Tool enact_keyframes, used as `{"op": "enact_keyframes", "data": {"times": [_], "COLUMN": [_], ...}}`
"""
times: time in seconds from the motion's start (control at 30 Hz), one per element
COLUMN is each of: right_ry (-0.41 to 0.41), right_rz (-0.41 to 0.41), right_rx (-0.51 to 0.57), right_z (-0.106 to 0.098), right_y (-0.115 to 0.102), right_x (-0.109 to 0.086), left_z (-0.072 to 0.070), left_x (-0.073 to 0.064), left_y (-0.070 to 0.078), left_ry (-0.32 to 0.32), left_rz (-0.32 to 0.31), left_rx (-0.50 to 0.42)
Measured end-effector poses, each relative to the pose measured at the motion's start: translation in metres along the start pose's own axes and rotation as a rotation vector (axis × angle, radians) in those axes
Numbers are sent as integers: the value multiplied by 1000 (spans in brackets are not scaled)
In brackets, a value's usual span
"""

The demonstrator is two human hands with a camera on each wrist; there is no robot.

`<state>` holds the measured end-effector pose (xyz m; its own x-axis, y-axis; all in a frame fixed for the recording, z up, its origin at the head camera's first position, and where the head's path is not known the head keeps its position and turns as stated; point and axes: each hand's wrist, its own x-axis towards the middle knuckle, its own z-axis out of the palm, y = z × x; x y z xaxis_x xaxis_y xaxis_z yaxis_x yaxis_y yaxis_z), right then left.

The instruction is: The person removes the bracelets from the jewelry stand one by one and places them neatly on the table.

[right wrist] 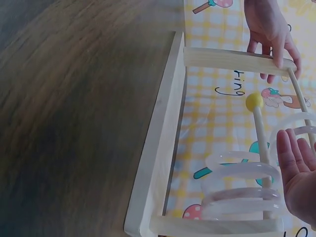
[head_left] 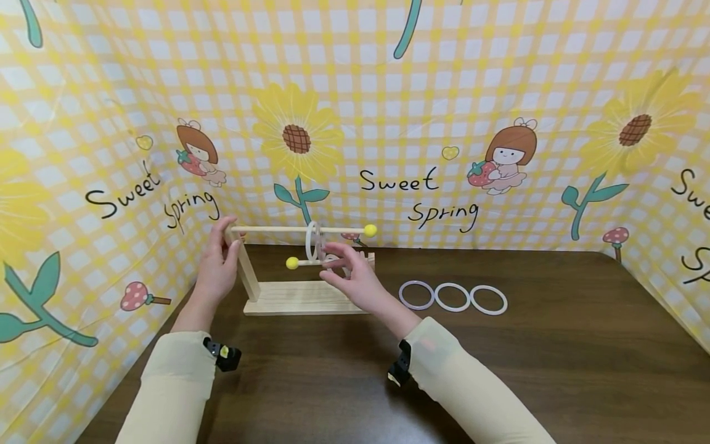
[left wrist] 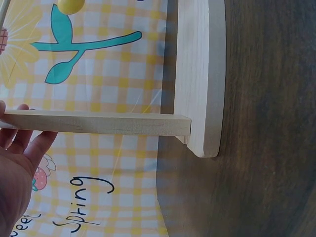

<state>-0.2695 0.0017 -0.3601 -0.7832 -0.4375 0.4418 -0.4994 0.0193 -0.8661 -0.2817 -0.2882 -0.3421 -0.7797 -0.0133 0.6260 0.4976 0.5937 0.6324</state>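
A wooden stand [head_left: 305, 299] has two rods tipped with yellow balls. My left hand [head_left: 217, 259] grips the top of its left post [left wrist: 108, 123], fingers on both sides of the wood. From that post the upper rod [head_left: 272, 229] runs right, carrying a white ring [head_left: 310, 242] and a more see-through one beside it. My right hand [head_left: 355, 280] is at these rings with fingers fairly straight and thumb apart; whether it touches them I cannot tell. In the right wrist view, several translucent rings [right wrist: 242, 170] hang on the lower rod [right wrist: 260, 128].
Three loose rings lie in a row on the brown table [head_left: 554, 345], right of the stand: a purplish ring [head_left: 401, 298] and two white rings, the outer white ring [head_left: 505, 303] farthest right. Patterned cloth [head_left: 388, 123] stands behind and on both sides.
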Motion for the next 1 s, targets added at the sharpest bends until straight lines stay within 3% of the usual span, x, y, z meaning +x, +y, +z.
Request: {"op": "enact_keyframes", "data": {"times": [0.3, 0.77, 1.0], "right_ry": [33, 229, 285], "right_rz": [-38, -33, -34], "right_rx": [4, 40, 26], "right_z": [7, 8, 2], "right_y": [1, -6, -2], "right_x": [0, 2, 3], "left_z": [0, 0, 0], "left_x": [0, 0, 0], "left_y": [1, 1, 1], "left_ry": [5, 9, -8], "left_rz": [7, 11, -13], "left_rx": [6, 8, 19]}}
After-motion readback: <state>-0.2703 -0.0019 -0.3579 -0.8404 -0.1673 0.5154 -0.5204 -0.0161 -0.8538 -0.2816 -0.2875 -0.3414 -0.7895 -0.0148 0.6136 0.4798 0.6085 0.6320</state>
